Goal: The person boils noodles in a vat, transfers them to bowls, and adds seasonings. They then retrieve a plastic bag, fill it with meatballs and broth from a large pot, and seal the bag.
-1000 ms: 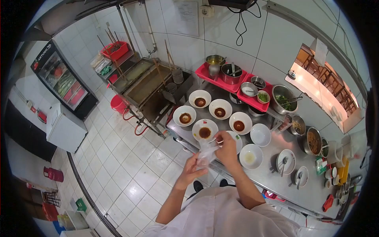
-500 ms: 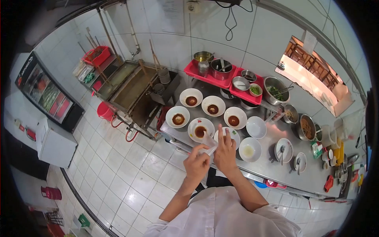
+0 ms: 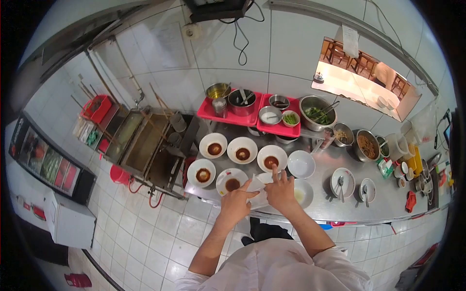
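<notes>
A thin whitish translucent plastic sheet [image 3: 257, 193] lies between my hands, above the near edge of the steel counter. My left hand [image 3: 236, 206] is closed on its left side, index finger pointing out. My right hand [image 3: 281, 192] is at its right, fingers stretched and apart, partly over a bowl with pale liquid [image 3: 300, 195]. Just beyond my left hand stands a bowl with dark sauce [image 3: 232, 184]. Another sauce bowl [image 3: 272, 160] is beyond my right fingertips. Part of a white bowl near the sheet is hidden.
Several more sauce bowls [image 3: 242, 150] stand at the left of the counter [image 3: 320, 199]. An empty white bowl [image 3: 301, 164] and a bowl with a spoon [image 3: 342, 183] are on the right. Red trays [image 3: 228, 118] with pots stand behind; metal vats [image 3: 145, 145] are at the left.
The view has shifted, so the bowls appear further left. My hands have come closer over the counter, the left index finger now pointing out and the right hand lowered over the bowls.
</notes>
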